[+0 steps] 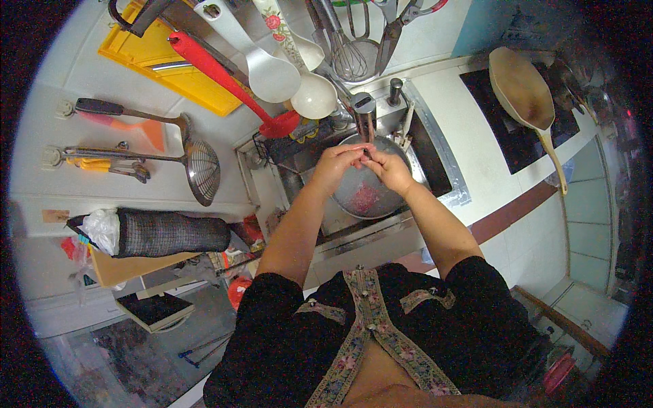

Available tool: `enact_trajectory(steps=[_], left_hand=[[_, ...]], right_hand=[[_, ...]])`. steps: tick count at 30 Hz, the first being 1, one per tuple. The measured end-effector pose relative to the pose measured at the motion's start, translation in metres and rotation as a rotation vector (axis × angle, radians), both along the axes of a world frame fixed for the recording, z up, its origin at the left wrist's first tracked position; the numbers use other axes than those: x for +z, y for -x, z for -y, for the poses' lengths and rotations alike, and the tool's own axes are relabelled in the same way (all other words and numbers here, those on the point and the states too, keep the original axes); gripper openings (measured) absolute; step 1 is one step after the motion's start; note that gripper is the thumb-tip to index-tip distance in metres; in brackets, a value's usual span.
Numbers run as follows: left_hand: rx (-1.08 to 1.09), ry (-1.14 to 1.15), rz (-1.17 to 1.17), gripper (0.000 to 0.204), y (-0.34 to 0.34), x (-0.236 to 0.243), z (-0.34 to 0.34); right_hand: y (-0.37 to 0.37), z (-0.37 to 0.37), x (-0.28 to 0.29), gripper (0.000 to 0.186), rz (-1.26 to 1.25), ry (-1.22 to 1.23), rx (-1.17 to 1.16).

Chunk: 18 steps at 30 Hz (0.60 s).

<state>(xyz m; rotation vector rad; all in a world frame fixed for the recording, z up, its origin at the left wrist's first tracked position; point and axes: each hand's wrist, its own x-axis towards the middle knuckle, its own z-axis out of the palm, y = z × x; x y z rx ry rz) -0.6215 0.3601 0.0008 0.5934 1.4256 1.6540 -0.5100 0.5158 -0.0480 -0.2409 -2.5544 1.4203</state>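
Both my hands meet under the faucet [364, 109], over a round metal bowl [401, 198] that sits in the sink [434, 173]. Cloudy water appears to fill the bowl, with a pinkish-red lump [364, 198] in it whose kind I cannot tell. My left hand [339, 168] and my right hand [390, 171] have their fingertips bent together and touching. Whatever is pinched between them is too small and too covered to make out. Neither hand touches the lump.
A beige frying pan [522, 88] rests on the black cooktop [490, 112] to the right. Hanging utensils crowd the far wall, including a red ladle [231, 85], a white rice paddle [265, 71] and a whisk [348, 60]. A skimmer [202, 170] hangs at the left.
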Motion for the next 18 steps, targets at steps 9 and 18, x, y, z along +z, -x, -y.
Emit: enact_trajectory(steps=[9,18], left_hand=[[-0.028,0.053,0.144,0.029,0.010,0.006,-0.006],[0.063,0.019,0.204,0.026,-0.005,0.016,-0.009]], right_hand=[[-0.003,0.001,0.007,0.027,-0.035,-0.087,0.036],[-0.001,-0.002,0.007,0.024,0.049,0.007,-0.053]])
